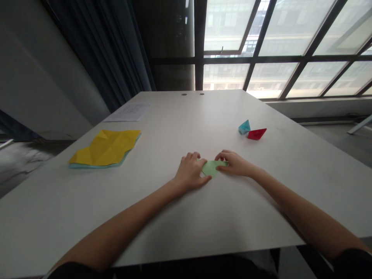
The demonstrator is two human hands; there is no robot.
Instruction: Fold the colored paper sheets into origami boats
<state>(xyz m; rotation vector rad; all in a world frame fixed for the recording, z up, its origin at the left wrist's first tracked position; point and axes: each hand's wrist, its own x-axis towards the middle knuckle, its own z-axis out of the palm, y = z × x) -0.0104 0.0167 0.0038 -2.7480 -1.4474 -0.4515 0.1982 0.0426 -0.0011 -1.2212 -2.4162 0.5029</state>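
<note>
A small piece of folded light-green paper [209, 169] lies on the white table in front of me. My left hand [190, 170] grips its left side, thumb at the near edge and index finger at the upper left, the other fingers curled. On the other side, my right hand [232, 163] pinches the paper's right end between thumb and fingers. Part of the paper is hidden beneath the fingertips. Farther off to the right sit a red folded paper boat [257, 134] and a light-blue folded paper piece [244, 127], close together.
Creased yellow paper [106, 148] lies over light-blue sheets [116, 164] on the left of the white table [162, 240]. Behind it is a printed sheet [128, 112]. Two round dark fittings are set near the table's far edge. Windows and a dark curtain [110, 46] stand beyond.
</note>
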